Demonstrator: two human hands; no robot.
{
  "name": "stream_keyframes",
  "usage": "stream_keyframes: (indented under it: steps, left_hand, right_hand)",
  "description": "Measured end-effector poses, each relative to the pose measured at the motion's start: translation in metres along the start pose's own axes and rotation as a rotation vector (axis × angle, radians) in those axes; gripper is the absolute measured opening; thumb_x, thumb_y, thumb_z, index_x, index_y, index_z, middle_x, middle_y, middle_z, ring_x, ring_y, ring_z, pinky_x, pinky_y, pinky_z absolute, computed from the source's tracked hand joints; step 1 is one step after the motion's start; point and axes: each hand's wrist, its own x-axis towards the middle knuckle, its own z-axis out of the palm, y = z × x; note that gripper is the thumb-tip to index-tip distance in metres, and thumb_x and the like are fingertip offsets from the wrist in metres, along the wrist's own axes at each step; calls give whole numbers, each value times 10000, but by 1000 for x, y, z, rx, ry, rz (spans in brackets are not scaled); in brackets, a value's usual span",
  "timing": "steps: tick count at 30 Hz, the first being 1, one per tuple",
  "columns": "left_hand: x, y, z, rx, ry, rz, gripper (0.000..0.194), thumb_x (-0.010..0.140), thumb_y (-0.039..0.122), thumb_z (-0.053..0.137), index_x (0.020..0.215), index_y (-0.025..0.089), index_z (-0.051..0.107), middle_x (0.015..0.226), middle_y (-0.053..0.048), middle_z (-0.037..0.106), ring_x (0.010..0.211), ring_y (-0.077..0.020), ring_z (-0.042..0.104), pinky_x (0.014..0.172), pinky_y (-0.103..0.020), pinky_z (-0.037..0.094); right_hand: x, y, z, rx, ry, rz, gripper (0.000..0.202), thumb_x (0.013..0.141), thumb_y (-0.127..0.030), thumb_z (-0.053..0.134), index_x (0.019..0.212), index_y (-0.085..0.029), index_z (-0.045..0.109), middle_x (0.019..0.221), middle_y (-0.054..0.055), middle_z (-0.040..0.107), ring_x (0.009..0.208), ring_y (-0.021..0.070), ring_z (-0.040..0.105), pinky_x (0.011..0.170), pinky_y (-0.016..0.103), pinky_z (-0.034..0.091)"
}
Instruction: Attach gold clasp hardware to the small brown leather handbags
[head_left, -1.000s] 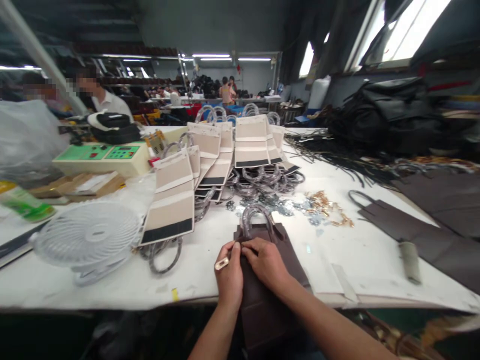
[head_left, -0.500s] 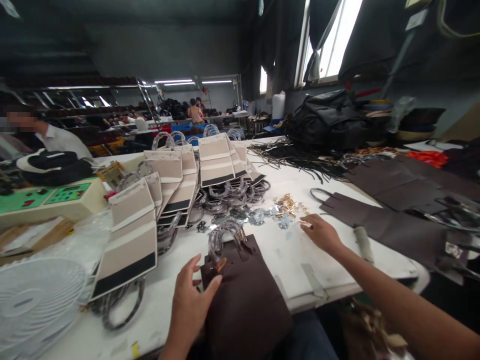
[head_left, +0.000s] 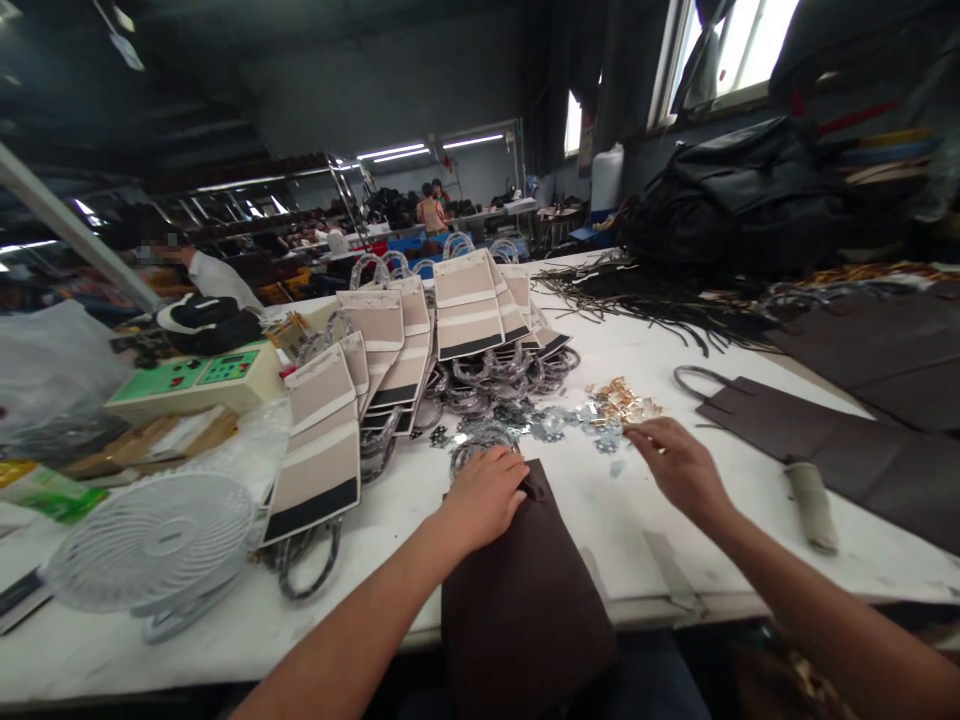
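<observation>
A dark brown bag piece lies in front of me, hanging over the table's near edge. My left hand is closed over its top end, fingers bent across the base of the plastic-wrapped handle. The fingers hide most of that join. To the right, my right hand is above the white table, thumb and fingertips pinched together beside a small heap of gold-coloured metal fittings. Whatever is between those fingertips is too small to make out. Flat silver metal plates are scattered left of the gold heap.
Stacked beige bag panels with wrapped handles stand at left. A white fan and a green-topped machine are farther left. Brown bag pieces, a grey roll and black strips lie right. A person sits beyond the machine.
My left hand has gone from spread beside the bag piece to closed over its top end. My right hand stays by the gold fittings. The view has turned left, showing more of the fan.
</observation>
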Motion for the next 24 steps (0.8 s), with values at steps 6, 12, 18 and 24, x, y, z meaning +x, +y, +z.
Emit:
stream_keyframes:
  steps: [6, 12, 18, 24]
  left_hand:
    - [26, -10, -11, -14, -101, 96, 69, 904, 300, 716, 882, 242, 745, 949, -33, 740, 1050, -267, 599, 921, -428, 419]
    - [31, 10, -16, -359, -201, -190, 130, 845, 302, 694, 938, 253, 770, 860, -24, 763, 852, -231, 676, 818, -350, 460]
    - [31, 17, -20, -938, -217, -287, 499, 980, 586, 435, 971, 170, 712, 961, -68, 782, 830, -201, 710, 748, -293, 527]
    - [-6, 10, 1, -446, 91, -302, 220, 841, 292, 687, 1040, 216, 632, 1083, -57, 700, 1028, -244, 647, 918, -365, 507]
  right_hand:
    - [-83, -95, 59, 719, -343, 155, 313, 958, -514, 587, 976, -244, 744, 888, 26, 715, 722, 184, 685, 648, 298, 589]
    - [-100, -102, 91, 580, -233, -146, 193, 983, -339, 580, 1001, -265, 757, 987, 55, 731, 932, 215, 699, 854, 329, 574]
    - [-104, -100, 94, 570, -157, -183, 214, 984, -359, 590, 1043, -281, 780, 1320, 84, 692, 1246, 256, 645, 1059, 386, 537]
    - [-92, -98, 81, 784, -163, 310, 357, 902, -534, 653, 1036, -225, 770, 1000, 84, 787, 810, 237, 750, 730, 368, 632]
